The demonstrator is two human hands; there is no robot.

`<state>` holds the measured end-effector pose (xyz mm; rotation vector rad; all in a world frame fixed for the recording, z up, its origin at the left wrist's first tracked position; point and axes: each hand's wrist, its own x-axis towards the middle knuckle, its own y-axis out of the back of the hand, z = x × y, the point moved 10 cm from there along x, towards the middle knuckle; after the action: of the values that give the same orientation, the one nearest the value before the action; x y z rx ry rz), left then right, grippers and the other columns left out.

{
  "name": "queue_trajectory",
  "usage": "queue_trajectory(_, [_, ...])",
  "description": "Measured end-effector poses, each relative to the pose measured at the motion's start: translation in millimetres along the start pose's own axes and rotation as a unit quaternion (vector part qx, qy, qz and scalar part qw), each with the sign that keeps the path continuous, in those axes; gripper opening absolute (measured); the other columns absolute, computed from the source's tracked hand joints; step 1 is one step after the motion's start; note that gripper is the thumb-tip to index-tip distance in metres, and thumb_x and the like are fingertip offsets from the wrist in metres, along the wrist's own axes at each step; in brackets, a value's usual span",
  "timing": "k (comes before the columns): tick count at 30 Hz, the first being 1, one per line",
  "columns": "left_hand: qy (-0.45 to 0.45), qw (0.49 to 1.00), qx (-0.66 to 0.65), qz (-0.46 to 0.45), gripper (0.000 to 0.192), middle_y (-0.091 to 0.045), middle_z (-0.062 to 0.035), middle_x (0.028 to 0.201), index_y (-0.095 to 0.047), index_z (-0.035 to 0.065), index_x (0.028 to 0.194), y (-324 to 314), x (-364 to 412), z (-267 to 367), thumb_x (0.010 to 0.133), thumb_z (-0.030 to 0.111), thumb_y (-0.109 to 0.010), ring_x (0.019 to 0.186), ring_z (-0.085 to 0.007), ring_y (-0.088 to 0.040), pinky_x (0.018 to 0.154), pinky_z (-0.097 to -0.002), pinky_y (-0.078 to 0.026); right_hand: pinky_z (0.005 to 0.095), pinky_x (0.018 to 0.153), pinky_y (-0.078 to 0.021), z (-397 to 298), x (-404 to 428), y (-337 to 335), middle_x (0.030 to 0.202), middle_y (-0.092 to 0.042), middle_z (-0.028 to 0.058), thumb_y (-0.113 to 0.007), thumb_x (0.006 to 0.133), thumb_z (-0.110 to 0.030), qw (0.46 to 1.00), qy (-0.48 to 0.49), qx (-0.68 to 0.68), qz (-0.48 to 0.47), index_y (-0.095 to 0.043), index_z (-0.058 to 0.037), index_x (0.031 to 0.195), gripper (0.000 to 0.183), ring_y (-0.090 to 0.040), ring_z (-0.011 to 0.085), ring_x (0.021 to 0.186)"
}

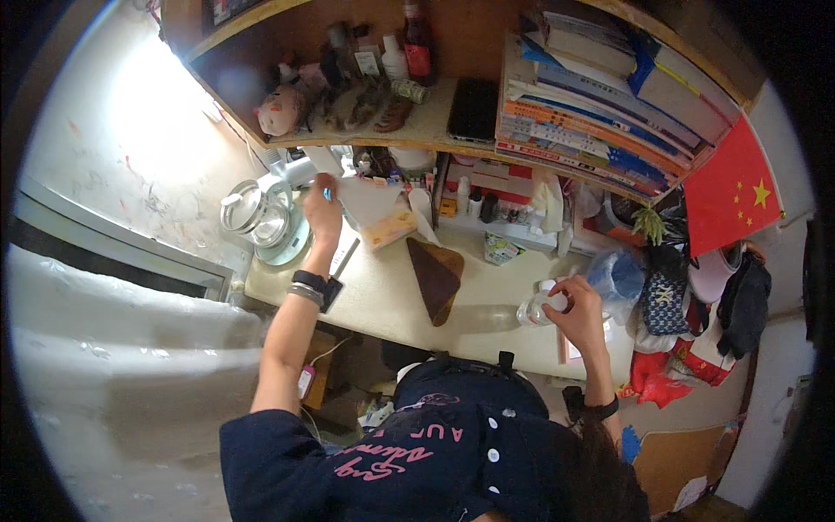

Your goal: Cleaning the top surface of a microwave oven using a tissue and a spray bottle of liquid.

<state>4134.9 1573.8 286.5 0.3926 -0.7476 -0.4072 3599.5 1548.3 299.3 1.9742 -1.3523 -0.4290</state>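
Note:
My left hand (pixel 322 207) is raised over the left part of the desk, beside the glass electric kettle (pixel 251 215) on its pale green base; whether its fingers hold anything cannot be seen. Near the right part of the desk, my right hand (pixel 575 307) pinches the white cap (pixel 556 301) of a small clear bottle (pixel 533 312). A folded dark brown cloth (pixel 436 277) lies mid-desk between the hands. Behind it, a yellow tissue pack (pixel 390 230) leans near the back.
A shelf (pixel 365 140) with stacked books (pixel 587 124) and a black phone (pixel 473 109) overhangs the desk. A blue-tinted plastic container (pixel 614 277) stands right of my right hand. Bags (pixel 667 300) hang at the right. A dark phone-like object (pixel 331 295) lies by my left wrist.

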Motion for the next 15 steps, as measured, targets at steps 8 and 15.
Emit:
queue_trajectory(8, [-0.033,0.994,-0.102,0.035,0.024,-0.069,-0.0200,0.094,-0.058,0.0001,0.117,31.4,13.4,28.4,0.093,0.003,-0.058,0.084,-0.0353,-0.067,0.076,-0.0435,-0.052,0.0336,0.062,-0.0513,3.7,3.8,-27.1,0.084,-0.059,0.0092,-0.082,0.070,-0.007,0.999,0.014,0.004,-0.034,-0.069,-0.0029,0.094,0.027,-0.063,0.0205,0.066])
queue_trajectory(15, [-0.138,0.920,0.075,-0.359,0.038,-0.071,-0.0181,0.102,-0.068,0.0118,0.119,-65.1,-70.4,24.1,0.085,0.027,-0.076,0.095,-0.0373,-0.068,0.077,-0.0472,-0.054,0.0337,0.062,-0.0510,-2.3,6.8,-38.3,0.086,-0.058,0.0098,-0.082,0.070,-0.007,0.998,0.037,0.026,-0.041,-0.067,-0.0025,0.092,0.027,-0.061,0.0211,0.066])
